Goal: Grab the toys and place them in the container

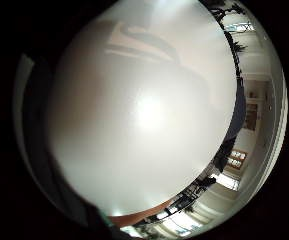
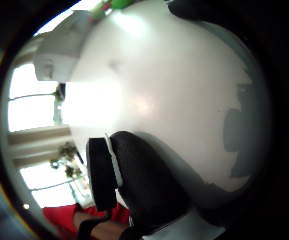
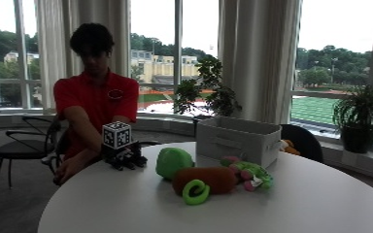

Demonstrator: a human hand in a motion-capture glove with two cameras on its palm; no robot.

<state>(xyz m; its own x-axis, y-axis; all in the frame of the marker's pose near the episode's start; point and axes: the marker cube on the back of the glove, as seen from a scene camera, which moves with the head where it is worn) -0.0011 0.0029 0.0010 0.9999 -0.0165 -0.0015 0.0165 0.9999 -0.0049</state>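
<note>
the person (image 3: 96,97) wore a red short-sleeved polo shirt with a small round dark emblem on the chest, and a black glove covered the right hand (image 3: 126,158).

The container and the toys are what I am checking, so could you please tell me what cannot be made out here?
- Inside of the white container: outside view, hidden by its walls.
- Orange toy: mostly hidden behind the container.
- Brown toy: partly covered by the green ring.
- Gloved right hand: fingers too dark to read; both palm views show mainly bare table.
</note>
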